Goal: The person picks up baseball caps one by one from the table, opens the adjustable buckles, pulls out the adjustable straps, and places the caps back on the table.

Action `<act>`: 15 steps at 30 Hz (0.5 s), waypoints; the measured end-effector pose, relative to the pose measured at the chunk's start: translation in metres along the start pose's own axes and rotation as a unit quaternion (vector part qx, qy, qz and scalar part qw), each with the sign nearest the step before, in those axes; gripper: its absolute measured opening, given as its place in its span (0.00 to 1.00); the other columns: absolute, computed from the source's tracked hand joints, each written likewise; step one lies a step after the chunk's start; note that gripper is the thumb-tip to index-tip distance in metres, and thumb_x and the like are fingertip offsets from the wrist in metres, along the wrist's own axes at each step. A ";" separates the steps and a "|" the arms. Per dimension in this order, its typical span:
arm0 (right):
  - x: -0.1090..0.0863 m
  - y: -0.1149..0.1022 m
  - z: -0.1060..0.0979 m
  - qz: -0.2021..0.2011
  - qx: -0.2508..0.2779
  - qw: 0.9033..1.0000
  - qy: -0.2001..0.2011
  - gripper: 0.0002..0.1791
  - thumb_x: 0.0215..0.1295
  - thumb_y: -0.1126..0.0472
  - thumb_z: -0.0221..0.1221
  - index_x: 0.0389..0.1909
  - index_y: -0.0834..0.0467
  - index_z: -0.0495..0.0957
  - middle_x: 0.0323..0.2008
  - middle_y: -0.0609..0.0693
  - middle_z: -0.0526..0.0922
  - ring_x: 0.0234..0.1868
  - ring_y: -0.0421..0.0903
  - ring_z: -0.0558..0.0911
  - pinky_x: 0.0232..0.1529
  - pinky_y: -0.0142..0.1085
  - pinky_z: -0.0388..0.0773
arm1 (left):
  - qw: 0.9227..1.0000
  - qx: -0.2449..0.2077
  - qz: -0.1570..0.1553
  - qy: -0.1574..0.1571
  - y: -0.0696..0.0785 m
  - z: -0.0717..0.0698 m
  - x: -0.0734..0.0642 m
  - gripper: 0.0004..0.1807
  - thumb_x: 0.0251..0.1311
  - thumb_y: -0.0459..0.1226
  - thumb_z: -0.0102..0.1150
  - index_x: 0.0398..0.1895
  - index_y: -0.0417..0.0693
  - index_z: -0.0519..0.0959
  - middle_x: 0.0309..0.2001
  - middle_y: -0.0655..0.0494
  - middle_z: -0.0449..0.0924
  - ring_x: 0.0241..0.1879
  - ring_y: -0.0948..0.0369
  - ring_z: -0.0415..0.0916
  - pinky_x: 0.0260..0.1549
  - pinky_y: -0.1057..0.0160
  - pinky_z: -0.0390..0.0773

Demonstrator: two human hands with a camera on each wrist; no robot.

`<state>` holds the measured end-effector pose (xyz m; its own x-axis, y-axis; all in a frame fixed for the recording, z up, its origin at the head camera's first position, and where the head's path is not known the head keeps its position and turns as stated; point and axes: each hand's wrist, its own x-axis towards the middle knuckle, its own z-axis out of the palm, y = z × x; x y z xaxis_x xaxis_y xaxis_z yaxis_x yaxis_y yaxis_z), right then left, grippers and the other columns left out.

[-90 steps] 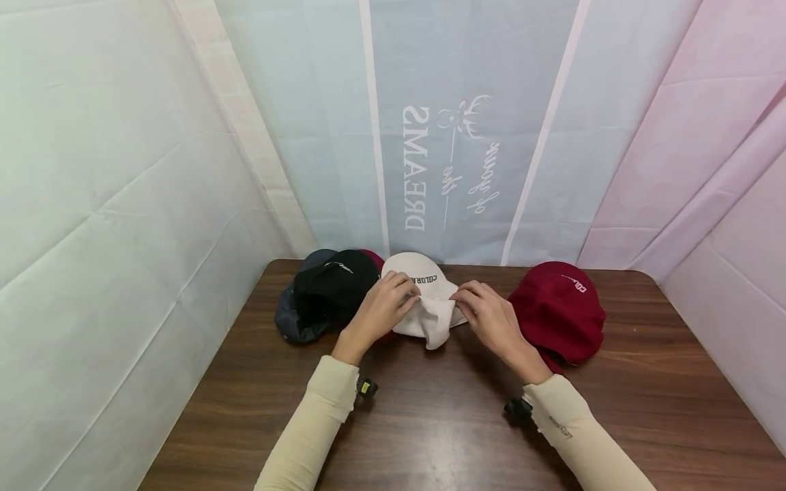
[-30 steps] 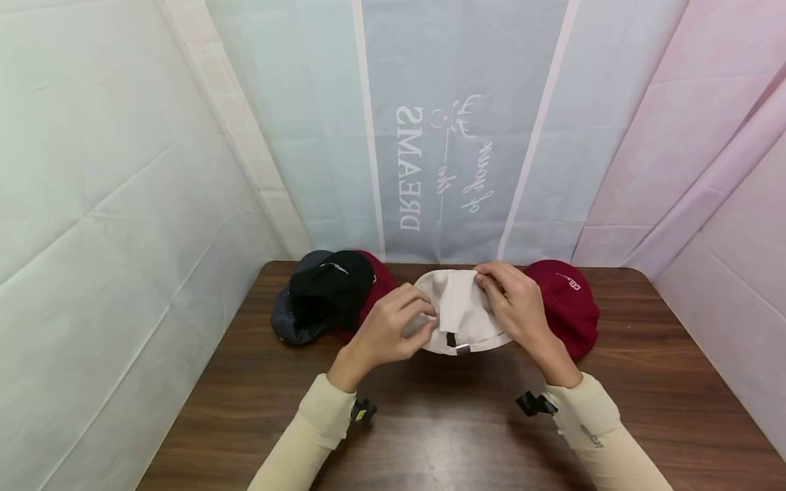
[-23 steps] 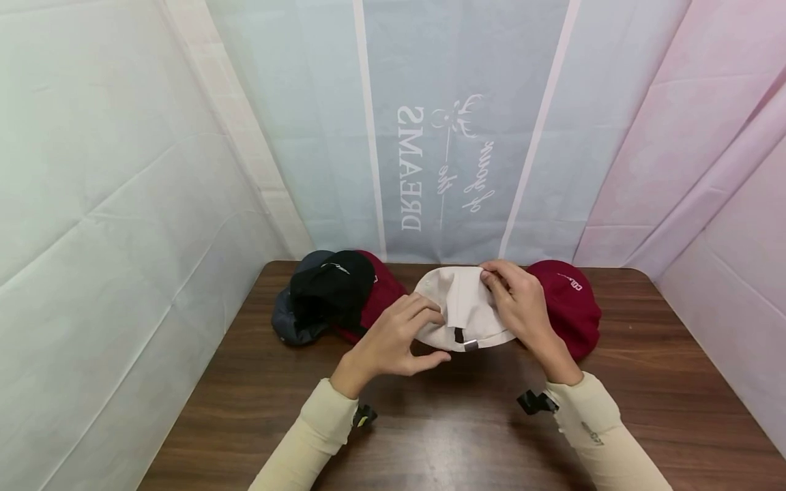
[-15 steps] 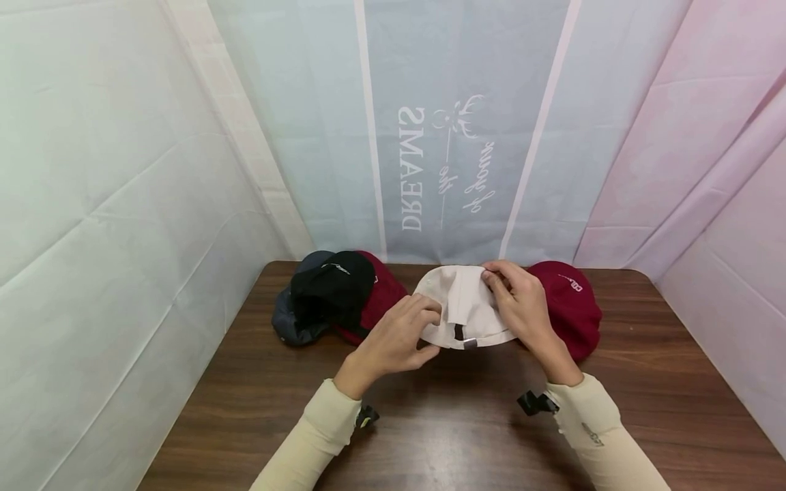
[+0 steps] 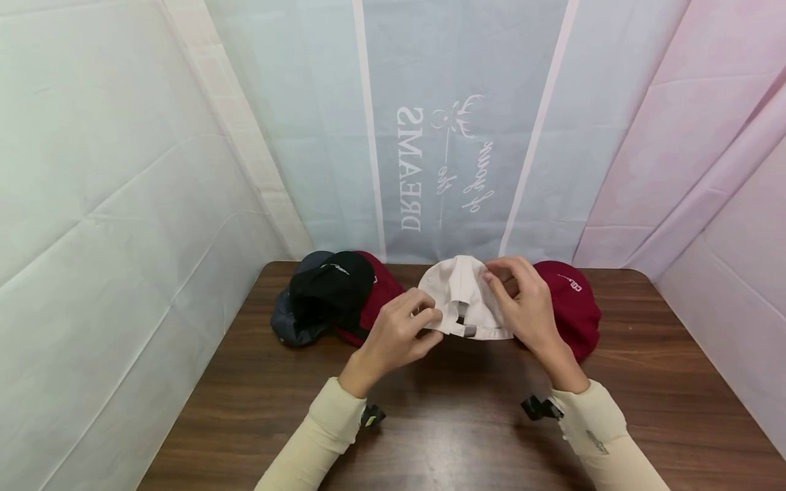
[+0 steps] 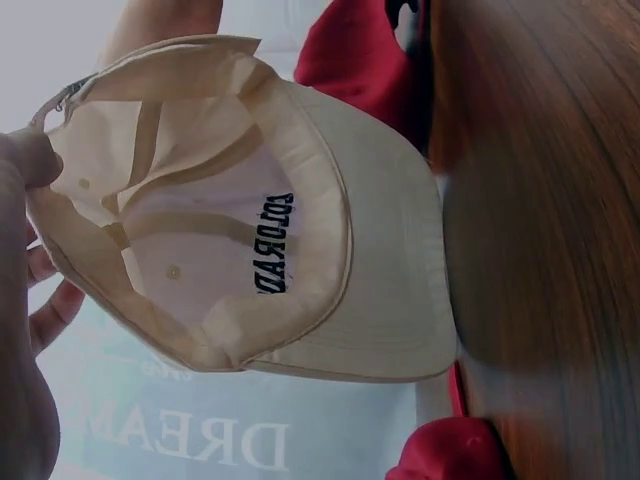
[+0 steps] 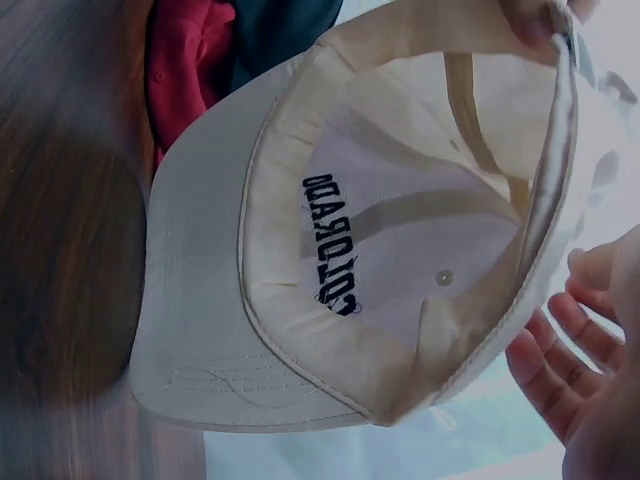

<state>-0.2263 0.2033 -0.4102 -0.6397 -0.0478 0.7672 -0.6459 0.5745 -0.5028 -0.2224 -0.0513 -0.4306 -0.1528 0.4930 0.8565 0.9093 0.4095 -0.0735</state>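
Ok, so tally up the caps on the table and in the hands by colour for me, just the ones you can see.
Cream cap: 1
Black cap: 1
Dark blue cap: 1
Dark red: 2, left cap and right cap
Total visible: 5

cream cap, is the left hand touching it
Touching. The left wrist view shows it: the thumb of the left hand overlaps the back edge of the cream cap.

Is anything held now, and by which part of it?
The white cap, by its rear rim, in the left hand; whether the right hand touches it is unclear.
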 end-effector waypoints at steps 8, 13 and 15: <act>-0.006 -0.007 -0.005 -0.086 0.038 0.995 -0.028 0.12 0.62 0.71 0.69 0.45 0.57 0.87 0.41 0.49 0.86 0.30 0.34 0.75 0.29 0.28 0.74 | 0.998 -0.018 -0.049 0.016 -0.001 0.000 0.005 0.10 0.53 0.31 0.73 0.35 0.45 0.80 0.38 0.52 0.79 0.34 0.60 0.76 0.32 0.66 0.79; -0.010 -0.008 -0.005 -0.128 0.056 0.989 -0.038 0.11 0.71 0.54 0.67 0.42 0.59 0.86 0.41 0.51 0.87 0.34 0.42 0.77 0.32 0.30 0.75 | 0.996 -0.024 -0.078 0.027 -0.002 0.001 0.008 0.09 0.54 0.31 0.70 0.36 0.46 0.80 0.38 0.54 0.79 0.35 0.61 0.75 0.32 0.67 0.78; -0.012 -0.008 -0.005 -0.147 0.043 0.987 -0.045 0.21 0.71 0.44 0.67 0.43 0.60 0.85 0.42 0.51 0.87 0.37 0.44 0.78 0.36 0.32 0.75 | 0.996 -0.024 -0.086 0.031 -0.003 0.001 0.010 0.09 0.53 0.30 0.70 0.36 0.46 0.79 0.37 0.54 0.79 0.34 0.62 0.74 0.31 0.68 0.77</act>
<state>-0.2114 0.2033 -0.4128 -0.4510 -0.2760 0.8488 -0.8395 0.4540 -0.2985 -0.2269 -0.0468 -0.4225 -0.2846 0.3710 0.8840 0.8899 0.4451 0.0997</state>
